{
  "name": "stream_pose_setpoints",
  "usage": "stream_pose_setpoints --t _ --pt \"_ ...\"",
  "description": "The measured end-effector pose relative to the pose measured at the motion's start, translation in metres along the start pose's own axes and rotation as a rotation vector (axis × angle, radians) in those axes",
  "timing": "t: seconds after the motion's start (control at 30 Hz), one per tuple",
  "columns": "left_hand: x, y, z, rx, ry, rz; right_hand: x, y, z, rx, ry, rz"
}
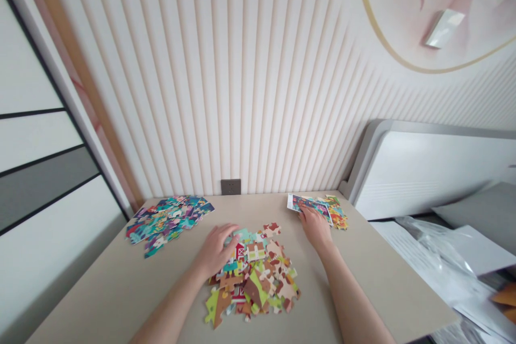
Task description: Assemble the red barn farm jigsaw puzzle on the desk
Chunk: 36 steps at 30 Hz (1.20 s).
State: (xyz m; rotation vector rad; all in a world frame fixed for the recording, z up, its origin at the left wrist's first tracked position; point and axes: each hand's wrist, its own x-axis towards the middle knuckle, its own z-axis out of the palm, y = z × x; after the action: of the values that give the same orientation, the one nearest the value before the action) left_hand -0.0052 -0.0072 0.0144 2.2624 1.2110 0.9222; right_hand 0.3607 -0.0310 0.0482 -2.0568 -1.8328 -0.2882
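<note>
A loose pile of jigsaw pieces (258, 279) in brown, cream, green and red lies in the middle of the table. My left hand (220, 250) rests over the pile's upper left edge, fingers spread slightly and nothing gripped in them. Farther back on the right, my right hand (314, 221) has its fingers on the near edge of a colourful picture card (296, 202) with a white border. That card overlaps a second group of puzzle pieces (341, 220) in yellow, orange and green. The underside of my right fingers is hidden.
Another heap of puzzle pieces (169, 220), blue, teal and purple, lies at the back left of the beige table (105, 285). A ribbed wall with a dark socket (231, 187) stands behind. To the right is a grey-white headboard (435, 172) with plastic wrapping (439, 252) below.
</note>
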Motion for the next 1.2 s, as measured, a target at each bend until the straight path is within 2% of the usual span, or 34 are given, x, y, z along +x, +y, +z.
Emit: stream_pose_setpoints --t 0.1,0.2,0.3,0.37,0.43,0.5,0.6,0.67,0.77,0.83,0.97,1.03,1.13,1.2 --pt "0.003 0.002 -0.003 -0.11 0.102 -0.027 0.001 -0.009 -0.01 0.04 0.237 -0.039" --pt "0.005 0.009 -0.011 -0.25 0.158 -0.027 -0.005 -0.027 -0.022 0.125 0.477 -0.149" --pt "0.002 0.026 -0.018 -0.481 0.099 -0.026 -0.019 -0.056 -0.033 0.241 0.591 -0.346" --pt "-0.002 0.04 -0.018 -0.727 -0.005 -0.057 -0.031 -0.08 -0.038 0.298 0.557 -0.564" --pt "-0.005 0.054 -0.014 -1.031 -0.081 -0.1 -0.04 -0.102 -0.041 0.313 0.466 -0.802" --pt "-0.008 0.064 -0.01 -1.273 -0.073 -0.162 -0.046 -0.118 -0.042 0.304 0.385 -0.955" --pt "-0.008 0.07 -0.007 -1.396 0.022 -0.288 -0.048 -0.128 -0.04 0.279 0.32 -1.02" --pt "-0.007 0.069 -0.008 -1.391 0.064 -0.342 -0.046 -0.126 -0.038 0.27 0.299 -1.013" --pt "-0.005 0.067 -0.011 -1.393 0.089 -0.331 -0.042 -0.116 -0.034 0.313 0.303 -0.917" --pt "-0.004 0.065 -0.013 -1.388 0.106 -0.297 -0.038 -0.108 -0.032 0.394 0.354 -0.755" --pt "-0.003 0.06 -0.014 -1.29 0.164 -0.241 -0.03 -0.097 -0.026 0.619 0.457 -0.324" --pt "-0.003 0.057 -0.013 -1.189 0.179 -0.237 -0.027 -0.096 -0.024 0.79 0.373 -0.178" --pt "-0.003 0.052 -0.011 -1.005 0.185 -0.26 -0.028 -0.1 -0.024 1.077 0.103 -0.061" --pt "-0.004 0.049 -0.011 -0.917 0.195 -0.27 -0.031 -0.105 -0.026 1.215 -0.022 -0.004"
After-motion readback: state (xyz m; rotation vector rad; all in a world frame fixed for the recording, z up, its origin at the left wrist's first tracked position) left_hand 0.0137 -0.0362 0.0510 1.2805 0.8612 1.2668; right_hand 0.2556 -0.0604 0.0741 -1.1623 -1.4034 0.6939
